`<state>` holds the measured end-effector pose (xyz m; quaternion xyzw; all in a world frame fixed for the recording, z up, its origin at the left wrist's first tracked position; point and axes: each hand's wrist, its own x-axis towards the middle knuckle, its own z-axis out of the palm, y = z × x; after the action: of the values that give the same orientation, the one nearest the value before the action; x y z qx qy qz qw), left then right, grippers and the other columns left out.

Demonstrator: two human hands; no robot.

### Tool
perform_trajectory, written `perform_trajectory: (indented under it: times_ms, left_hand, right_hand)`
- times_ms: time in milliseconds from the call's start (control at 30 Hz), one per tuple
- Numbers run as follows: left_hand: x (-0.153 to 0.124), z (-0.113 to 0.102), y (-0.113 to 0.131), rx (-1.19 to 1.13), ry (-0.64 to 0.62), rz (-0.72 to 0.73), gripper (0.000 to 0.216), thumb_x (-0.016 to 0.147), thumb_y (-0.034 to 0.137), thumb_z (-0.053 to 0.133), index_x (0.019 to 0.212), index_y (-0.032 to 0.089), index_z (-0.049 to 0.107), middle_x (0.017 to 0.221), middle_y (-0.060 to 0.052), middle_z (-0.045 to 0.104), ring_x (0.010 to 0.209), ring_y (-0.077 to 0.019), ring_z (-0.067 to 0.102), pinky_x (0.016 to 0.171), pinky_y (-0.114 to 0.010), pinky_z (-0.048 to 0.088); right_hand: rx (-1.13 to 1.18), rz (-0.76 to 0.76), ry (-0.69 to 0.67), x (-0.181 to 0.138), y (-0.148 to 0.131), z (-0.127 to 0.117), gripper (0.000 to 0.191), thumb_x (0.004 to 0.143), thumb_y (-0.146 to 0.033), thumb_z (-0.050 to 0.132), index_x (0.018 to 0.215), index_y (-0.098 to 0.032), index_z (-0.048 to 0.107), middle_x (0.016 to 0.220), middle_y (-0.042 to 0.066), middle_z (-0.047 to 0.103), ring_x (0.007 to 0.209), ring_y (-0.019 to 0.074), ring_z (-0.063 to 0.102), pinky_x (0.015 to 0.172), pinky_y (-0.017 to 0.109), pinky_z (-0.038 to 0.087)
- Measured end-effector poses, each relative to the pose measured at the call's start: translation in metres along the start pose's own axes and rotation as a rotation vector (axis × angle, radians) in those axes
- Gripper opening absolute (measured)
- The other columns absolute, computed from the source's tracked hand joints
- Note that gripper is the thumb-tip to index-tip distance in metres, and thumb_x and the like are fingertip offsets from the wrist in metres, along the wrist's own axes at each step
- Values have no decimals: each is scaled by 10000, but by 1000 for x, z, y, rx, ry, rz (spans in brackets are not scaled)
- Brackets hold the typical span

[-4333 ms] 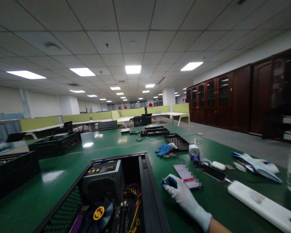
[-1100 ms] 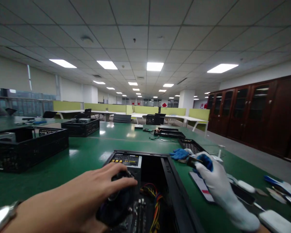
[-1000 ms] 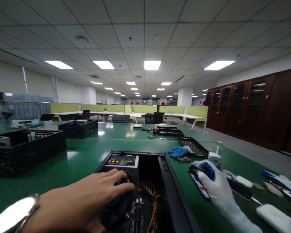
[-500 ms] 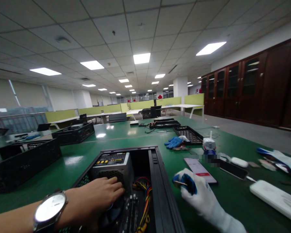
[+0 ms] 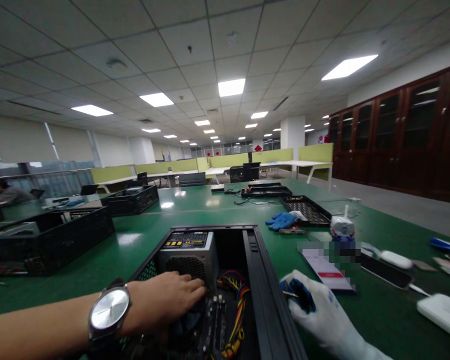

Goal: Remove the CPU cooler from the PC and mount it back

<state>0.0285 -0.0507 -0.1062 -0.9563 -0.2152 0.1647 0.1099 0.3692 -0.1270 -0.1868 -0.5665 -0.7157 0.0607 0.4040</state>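
Observation:
My left hand (image 5: pixel 180 295), bare and with a watch (image 5: pixel 110 307) on its wrist, reaches into an open black computer case (image 5: pixel 270 300). Its fingers lie together and curl downward over a dark round cooling fan (image 5: pixel 185 324); their tips and what they grip are hidden. Just beyond the knuckles sits a grey power supply (image 5: pixel 189 252) with a black and yellow label. To the right of the fan run a bundle of coloured cables (image 5: pixel 240 305) and memory modules (image 5: pixel 217 320). Beside the case's right wall, my right hand (image 5: pixel 313 305), in a white and blue glove, pinches a thin light-coloured piece (image 5: pixel 290 294).
A phone (image 5: pixel 328 272) lies beyond my right hand, with a dark phone (image 5: pixel 386 270) and white power bank (image 5: pixel 444 315) farther right. A blue glove (image 5: pixel 281 220) and black panel (image 5: pixel 305 210) lie ahead. Other cases (image 5: pixel 52 240) stand left; a person (image 5: pixel 11 192) sits far left.
The view has turned left, so everything sits farther right in the picture. A person has come into view at the far left. My hands keep nearly the same places relative to the case.

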Motion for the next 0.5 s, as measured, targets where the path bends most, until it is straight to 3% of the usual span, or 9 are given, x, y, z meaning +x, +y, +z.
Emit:
perform_trajectory:
  times_ms: [100,233,367,433,500]
  left_hand:
    - [1,-6,5,37,16,21,731,714,218,833,1360,147,498,1356,-179,603,1078,-329,661,885,-410,566]
    - [3,-7,6,33,13,22,881,679,358,887,1415,121,465,1341,-200,613,1037,-349,673,845,-428,575]
    - [-10,-23,9,20,40,18,979,721,471,843,1511,146,365,1519,-220,448,1182,-398,608,938,-491,546]
    - [-28,-39,19,-8,91,31,976,770,435,809,1556,196,284,1600,-169,333,1277,-401,550,1012,-498,515]
    - [-52,-51,39,-51,170,25,932,838,317,758,1580,314,195,1612,-57,339,1332,-332,523,1074,-428,487]
  right_hand:
    - [-21,24,-32,0,3,2,183,813,-309,514,885,-225,660,851,37,743,811,227,718,759,321,557]
    - [-32,28,-4,0,6,4,198,814,-334,522,889,-222,668,858,55,757,818,250,728,761,341,568]
    - [-36,43,28,-1,10,6,200,782,-360,544,861,-223,667,873,80,769,839,281,733,764,364,577]
    - [-24,40,30,-1,10,7,185,770,-351,543,841,-223,657,855,78,764,828,278,730,754,359,573]
    - [-10,30,11,-1,8,7,167,779,-320,523,838,-222,644,831,62,749,808,256,722,746,340,562]
